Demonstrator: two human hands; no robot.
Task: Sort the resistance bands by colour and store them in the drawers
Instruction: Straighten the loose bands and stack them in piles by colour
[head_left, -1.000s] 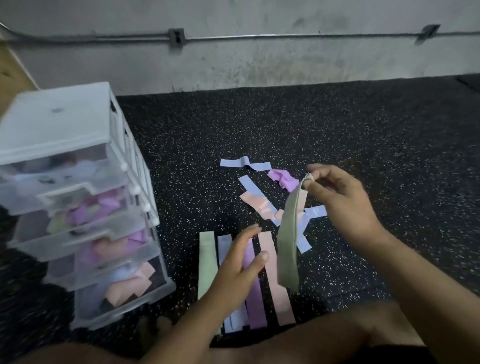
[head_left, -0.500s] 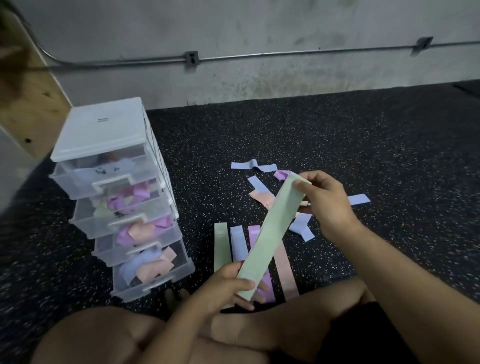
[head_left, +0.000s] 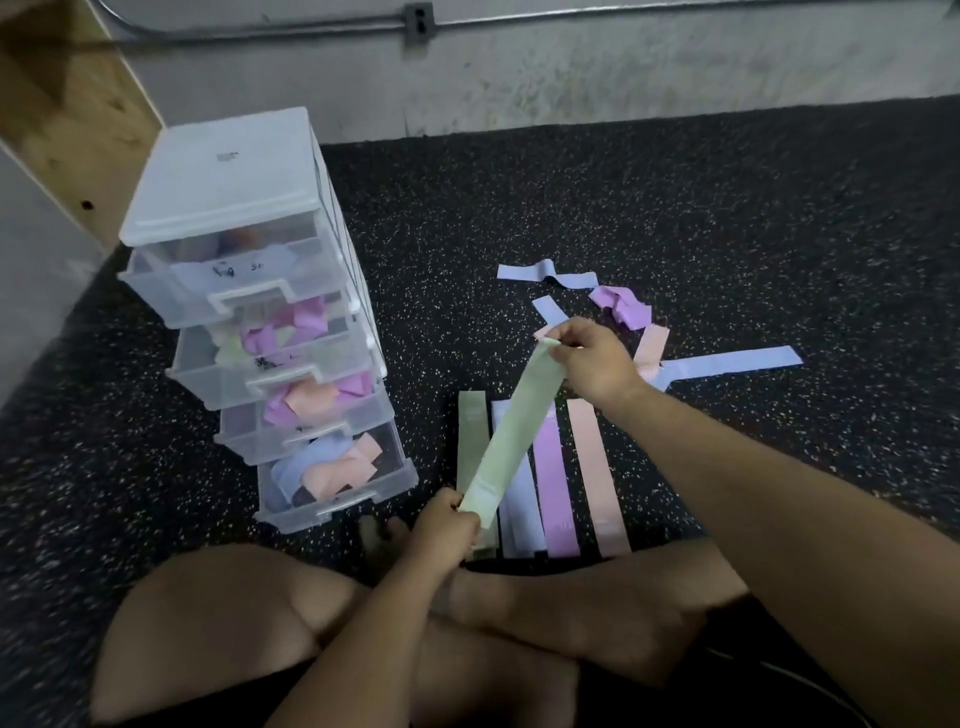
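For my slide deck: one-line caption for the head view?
Left hand and right hand hold a green band over four laid-out bands, beside the drawer unit.

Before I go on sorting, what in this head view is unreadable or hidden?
Head view only:
- Dark marks on the top drawer front: too small and blurred to read.
- Top drawer contents: clouded by its frosted front.
- Loose pink band: partly behind the right hand.
- Near end of the flat green band: covered by the left hand and the held green band.
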